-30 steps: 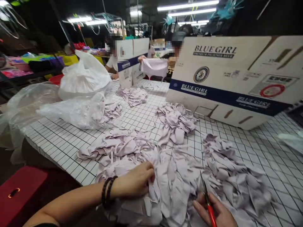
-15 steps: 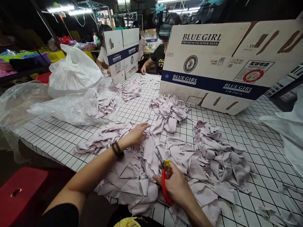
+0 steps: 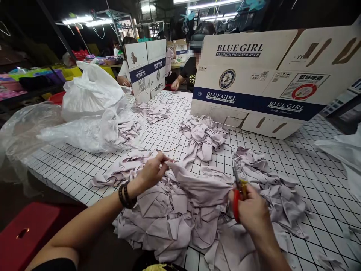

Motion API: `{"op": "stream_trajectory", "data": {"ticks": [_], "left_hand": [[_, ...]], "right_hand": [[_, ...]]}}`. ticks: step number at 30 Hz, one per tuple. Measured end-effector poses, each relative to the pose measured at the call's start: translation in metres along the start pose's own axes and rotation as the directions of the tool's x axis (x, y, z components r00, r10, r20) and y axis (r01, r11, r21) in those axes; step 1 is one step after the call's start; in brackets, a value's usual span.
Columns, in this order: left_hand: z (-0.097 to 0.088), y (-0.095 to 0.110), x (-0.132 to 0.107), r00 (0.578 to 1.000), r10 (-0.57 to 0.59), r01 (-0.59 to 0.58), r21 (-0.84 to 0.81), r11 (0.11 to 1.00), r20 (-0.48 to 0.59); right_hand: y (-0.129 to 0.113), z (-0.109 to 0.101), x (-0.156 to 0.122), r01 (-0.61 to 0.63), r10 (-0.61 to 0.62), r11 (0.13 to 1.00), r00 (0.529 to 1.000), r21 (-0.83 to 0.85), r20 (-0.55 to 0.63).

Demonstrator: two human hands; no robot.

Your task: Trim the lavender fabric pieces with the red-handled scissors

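A pale lilac piece of fabric (image 3: 200, 185) is stretched between my two hands above a heap of the same fabric (image 3: 158, 222). My left hand (image 3: 153, 169), with dark beads at the wrist, pinches its left corner. In my right hand (image 3: 249, 207) are scissors (image 3: 238, 195) with red and yellow handles, their blades pointing up and away from me. The right end of the fabric meets the fingertips of that hand; whether they pinch it is hard to make out.
More lilac piles lie ahead (image 3: 201, 135) and at the right (image 3: 270, 184) on the grid-patterned table (image 3: 318, 180). Plastic bags (image 3: 90, 94) stand at the left. Cardboard sheets (image 3: 254, 82) rise across the far side, with people behind them. A red stool (image 3: 36, 233) is at lower left.
My left hand has gone from lying open on the heap to pinching a fabric corner. My right hand has moved right and up with the scissors, and the fabric is now lifted and stretched.
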State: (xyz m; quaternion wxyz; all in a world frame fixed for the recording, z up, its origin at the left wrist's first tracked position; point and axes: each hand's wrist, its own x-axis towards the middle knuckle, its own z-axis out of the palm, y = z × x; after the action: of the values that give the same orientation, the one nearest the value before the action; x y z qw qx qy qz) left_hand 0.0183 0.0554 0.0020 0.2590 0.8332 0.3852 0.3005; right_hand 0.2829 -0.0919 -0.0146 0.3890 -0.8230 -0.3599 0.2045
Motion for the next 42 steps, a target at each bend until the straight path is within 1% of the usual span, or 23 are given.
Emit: {"op": "stream_trajectory", "data": {"ticks": [1,3,5,12,17,19,20,21,22,24,26,27,28,30,31,33,35,36,37,38,39,41,42], "left_hand": [[0.001,0.004,-0.011,0.996,-0.075,0.083,-0.16,0.984,0.054],[0.004,0.013,-0.03,0.958,-0.181,0.264,-0.433,0.862,0.225],[0.002,0.022,-0.042,0.918,-0.201,0.367,-0.539,0.758,0.343],[-0.02,0.035,-0.05,0.858,-0.214,0.461,-0.514,0.724,0.468],[-0.022,0.036,-0.053,0.841,-0.264,0.48,-0.428,0.766,0.471],[-0.021,0.039,-0.053,0.843,-0.255,0.467,-0.409,0.784,0.474],[-0.02,0.042,-0.052,0.845,-0.241,0.452,-0.397,0.799,0.478],[-0.019,0.044,-0.052,0.85,-0.223,0.429,-0.382,0.818,0.478],[-0.018,0.048,-0.052,0.859,-0.2,0.394,-0.36,0.846,0.471],[-0.017,0.055,-0.051,0.898,-0.142,0.277,-0.283,0.919,0.417],[-0.018,0.061,-0.051,0.947,-0.05,0.093,-0.122,0.988,0.319],[-0.018,0.063,-0.052,0.961,0.009,-0.005,-0.016,1.0,0.275],[-0.019,0.065,-0.053,0.967,0.066,-0.091,0.088,0.992,0.247],[-0.019,0.067,-0.056,0.965,0.139,-0.19,0.227,0.955,0.223],[-0.018,0.068,-0.058,0.969,0.145,-0.193,0.247,0.95,0.198],[-0.012,0.068,-0.063,0.992,0.101,-0.114,0.184,0.976,0.08],[-0.002,0.068,-0.067,0.998,-0.047,0.046,-0.035,0.998,-0.043],[0.004,0.069,-0.069,0.986,-0.164,0.152,-0.206,0.967,-0.042],[0.01,0.071,-0.071,0.958,-0.287,0.275,-0.398,0.875,0.03],[0.016,0.073,-0.071,0.909,-0.384,0.405,-0.575,0.711,0.165],[0.021,0.075,-0.071,0.842,-0.424,0.522,-0.7,0.487,0.333],[0.029,0.079,-0.07,0.724,-0.334,0.653,-0.756,0.048,0.604],[0.032,0.081,-0.069,0.696,-0.26,0.672,-0.734,-0.094,0.67]], "right_hand": [[-0.001,-0.003,0.005,-0.008,0.008,1.0,0.999,0.005,-0.036],[-0.003,-0.007,0.012,-0.015,0.018,0.999,0.997,0.033,-0.074],[-0.008,-0.008,0.016,-0.025,0.031,0.997,0.997,0.076,-0.077],[-0.024,-0.009,0.025,0.014,-0.005,0.979,0.999,0.202,-0.046],[-0.027,-0.014,0.024,0.009,-0.009,0.999,1.0,0.034,0.005],[-0.029,-0.009,0.013,-0.009,-0.004,0.993,0.993,0.12,0.115],[-0.031,-0.004,0.005,-0.02,-0.026,0.979,0.974,0.202,0.224],[-0.035,0.001,-0.002,-0.033,-0.074,0.958,0.932,0.286,0.354],[-0.038,0.008,-0.009,-0.048,-0.14,0.932,0.867,0.359,0.479],[-0.047,0.022,-0.02,-0.064,-0.278,0.892,0.702,0.447,0.655],[-0.055,0.033,-0.024,-0.046,-0.385,0.87,0.559,0.492,0.734],[-0.059,0.037,-0.023,-0.038,-0.413,0.865,0.511,0.5,0.754],[-0.061,0.04,-0.021,-0.033,-0.426,0.863,0.488,0.504,0.762],[-0.065,0.042,-0.017,-0.024,-0.421,0.866,0.504,0.5,0.754],[-0.065,0.042,-0.015,-0.004,-0.416,0.867,0.547,0.499,0.727],[-0.065,0.041,-0.014,0.109,-0.428,0.861,0.683,0.497,0.592],[-0.062,0.04,-0.017,0.274,-0.469,0.841,0.799,0.467,0.375],[-0.059,0.041,-0.019,0.342,-0.489,0.827,0.829,0.446,0.27],[-0.056,0.041,-0.021,0.393,-0.507,0.81,0.842,0.436,0.183],[-0.052,0.042,-0.024,0.428,-0.524,0.791,0.843,0.438,0.122],[-0.047,0.044,-0.026,0.452,-0.536,0.772,0.841,0.447,0.076],[-0.038,0.045,-0.029,0.476,-0.554,0.746,0.832,0.465,0.037],[-0.034,0.046,-0.03,0.481,-0.559,0.743,0.828,0.466,0.037]]}}
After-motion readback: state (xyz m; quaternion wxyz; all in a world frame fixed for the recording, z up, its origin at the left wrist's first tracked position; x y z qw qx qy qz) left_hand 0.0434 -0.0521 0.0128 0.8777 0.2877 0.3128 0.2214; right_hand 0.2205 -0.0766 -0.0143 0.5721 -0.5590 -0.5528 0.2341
